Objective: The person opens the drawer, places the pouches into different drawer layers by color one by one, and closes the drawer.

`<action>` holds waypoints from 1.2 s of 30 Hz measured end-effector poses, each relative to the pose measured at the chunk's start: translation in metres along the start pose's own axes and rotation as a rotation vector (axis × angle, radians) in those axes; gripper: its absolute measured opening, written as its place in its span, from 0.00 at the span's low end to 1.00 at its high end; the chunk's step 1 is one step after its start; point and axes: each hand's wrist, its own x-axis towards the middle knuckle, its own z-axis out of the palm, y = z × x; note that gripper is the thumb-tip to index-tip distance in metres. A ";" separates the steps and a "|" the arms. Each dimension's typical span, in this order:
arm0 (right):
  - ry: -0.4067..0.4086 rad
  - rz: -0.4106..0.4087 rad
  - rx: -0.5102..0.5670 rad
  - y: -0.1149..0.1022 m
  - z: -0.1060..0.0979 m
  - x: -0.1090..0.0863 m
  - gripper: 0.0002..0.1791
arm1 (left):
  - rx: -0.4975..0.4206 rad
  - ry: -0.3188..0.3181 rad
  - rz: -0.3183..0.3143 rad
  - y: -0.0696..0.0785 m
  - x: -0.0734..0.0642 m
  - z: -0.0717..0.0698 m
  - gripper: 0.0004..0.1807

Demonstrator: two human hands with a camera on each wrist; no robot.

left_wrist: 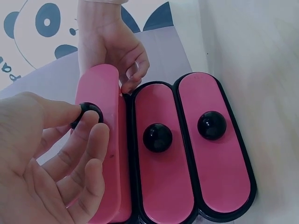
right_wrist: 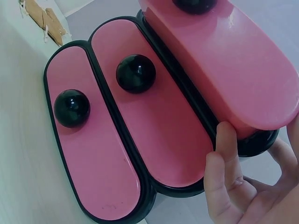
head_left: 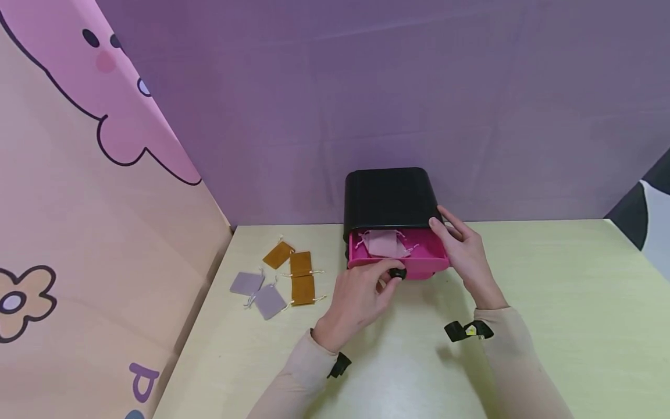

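Note:
A black cabinet (head_left: 389,198) with pink drawer fronts and round black knobs stands at the back of the table. Its top drawer (head_left: 426,247) is pulled out, and pale pink drawstring pouches (head_left: 386,243) lie inside. My left hand (head_left: 358,291) pinches the black knob (left_wrist: 88,114) of that drawer between thumb and fingers. At the cabinet's right end, my right hand (head_left: 468,256) holds the side, thumb at the top front corner. In the right wrist view its curled fingers (right_wrist: 226,140) are right beside the open drawer's end.
Left of the cabinet lie three brown drawstring pouches (head_left: 302,291) and two grey ones (head_left: 269,301). Two lower drawers (left_wrist: 166,182) are closed. A purple backdrop (head_left: 419,105) rises behind the table (head_left: 549,320), and a printed panel (head_left: 104,233) borders it on the left.

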 end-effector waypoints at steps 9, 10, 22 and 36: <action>-0.013 0.013 0.036 0.000 0.000 0.000 0.40 | -0.016 0.012 -0.028 -0.001 0.003 0.001 0.15; -0.014 0.013 0.036 0.000 0.000 0.000 0.40 | -0.013 0.013 -0.031 -0.001 0.003 0.001 0.15; -0.009 0.015 0.000 -0.001 0.000 0.000 0.41 | 0.002 0.032 -0.061 -0.002 0.009 0.001 0.15; -0.027 0.008 0.030 0.002 -0.001 0.001 0.40 | 0.062 0.096 -0.066 -0.003 0.016 0.004 0.15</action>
